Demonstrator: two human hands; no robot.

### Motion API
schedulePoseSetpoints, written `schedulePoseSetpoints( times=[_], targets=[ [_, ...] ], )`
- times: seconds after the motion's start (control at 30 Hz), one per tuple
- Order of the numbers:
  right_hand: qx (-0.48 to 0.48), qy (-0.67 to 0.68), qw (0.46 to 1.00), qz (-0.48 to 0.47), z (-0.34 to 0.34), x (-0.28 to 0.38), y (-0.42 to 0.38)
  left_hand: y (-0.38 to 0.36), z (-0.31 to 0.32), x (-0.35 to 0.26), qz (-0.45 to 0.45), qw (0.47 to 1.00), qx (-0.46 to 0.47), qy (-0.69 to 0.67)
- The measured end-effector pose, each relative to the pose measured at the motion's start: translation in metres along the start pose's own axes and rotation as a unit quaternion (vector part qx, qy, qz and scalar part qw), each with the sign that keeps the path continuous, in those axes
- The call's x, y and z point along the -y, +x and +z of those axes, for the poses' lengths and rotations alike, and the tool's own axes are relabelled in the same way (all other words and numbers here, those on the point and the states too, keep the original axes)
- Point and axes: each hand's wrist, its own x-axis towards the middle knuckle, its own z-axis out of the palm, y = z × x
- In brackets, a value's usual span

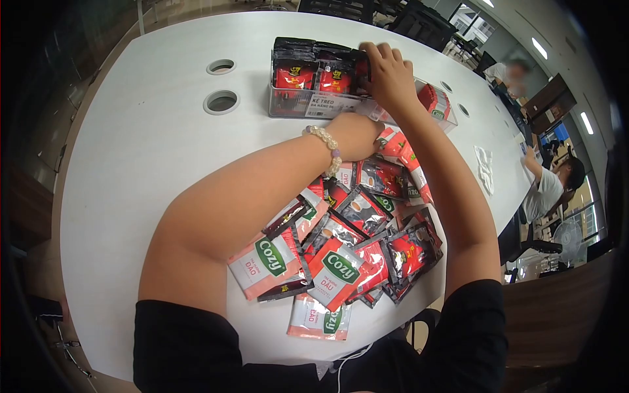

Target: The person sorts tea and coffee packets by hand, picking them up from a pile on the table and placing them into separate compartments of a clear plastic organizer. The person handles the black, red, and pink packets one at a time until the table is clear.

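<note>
A clear plastic box point(278, 105) with a white label holds upright black-and-red coffee sachets point(293, 75) in its left part and pink sachets point(434, 101) at its right end. My right hand point(391, 75) reaches over the box, fingers bent and closed against the dark sachets at the end of the row. In front of the box, my left hand point(357, 136), with a beaded bracelet at the wrist, closes on the end of some pink Cozy tea sachets point(393, 144); its fingertips are partly hidden. Below lies a loose heap of Cozy tea sachets point(337, 272) and coffee sachets point(409, 252).
Round cable holes point(221, 102) are set in the white table point(144, 144). A crumpled white plastic wrapper point(483, 170) lies to the right. Farther along, a person in a white shirt point(540, 196) sits at the table's right side, with another person beyond.
</note>
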Motion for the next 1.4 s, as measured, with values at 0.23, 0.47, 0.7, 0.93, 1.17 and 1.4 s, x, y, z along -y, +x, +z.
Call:
schedulePoseSetpoints(
  times=[0.23, 0.47, 0.7, 0.93, 1.17, 1.4],
  targets=[
    [0.007, -0.092, 0.994, -0.062, 0.016, 0.002, 0.011, 0.002, 0.006, 0.004, -0.002, 1.0, 0.002, 0.004],
    [0.031, -0.143, 0.989, -0.023, 0.023, -0.014, 0.007, 0.002, 0.003, 0.002, -0.008, 1.0, 0.014, 0.003],
    [0.078, -0.069, 0.995, 0.01, 0.026, -0.022, 0.01, 0.004, 0.001, 0.0, -0.032, 0.999, 0.031, -0.005],
    [0.04, -0.11, 0.993, -0.019, 0.029, -0.023, 0.012, 0.005, -0.002, -0.001, -0.049, 0.997, 0.051, -0.01],
    [-0.083, 0.009, 0.996, -0.02, -0.011, -0.031, -0.013, 0.005, -0.004, -0.002, -0.047, 0.997, 0.055, -0.009],
    [0.265, 0.156, 0.938, 0.16, -0.082, -0.069, -0.106, 0.003, 0.003, 0.003, -0.033, 0.999, 0.018, -0.038]
  ],
)
